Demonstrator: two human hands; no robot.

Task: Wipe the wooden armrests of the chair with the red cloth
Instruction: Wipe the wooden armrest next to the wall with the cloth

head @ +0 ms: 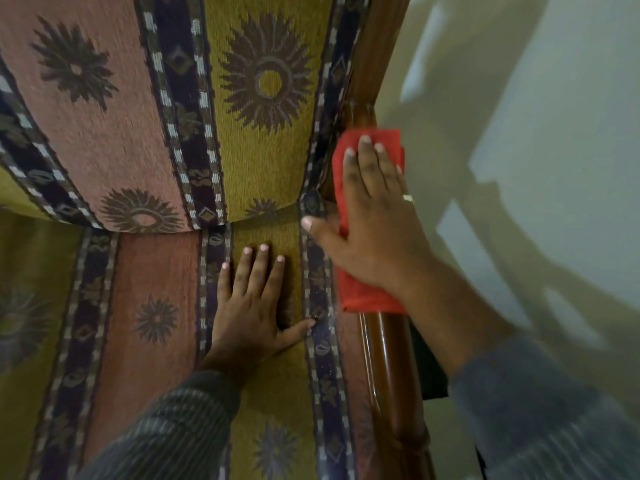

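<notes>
The chair's right wooden armrest is glossy brown and runs from the bottom of the view up to the backrest post. A red cloth is draped over the armrest near its back end. My right hand lies flat on top of the cloth, fingers spread, pressing it onto the wood; a ring shows on one finger. My left hand rests palm down on the patterned seat cushion, fingers apart, holding nothing. The left armrest is out of view.
The padded backrest with striped sunburst fabric fills the upper left. A pale wall or floor with the chair's shadow lies to the right of the armrest. A dark object shows just right of the armrest.
</notes>
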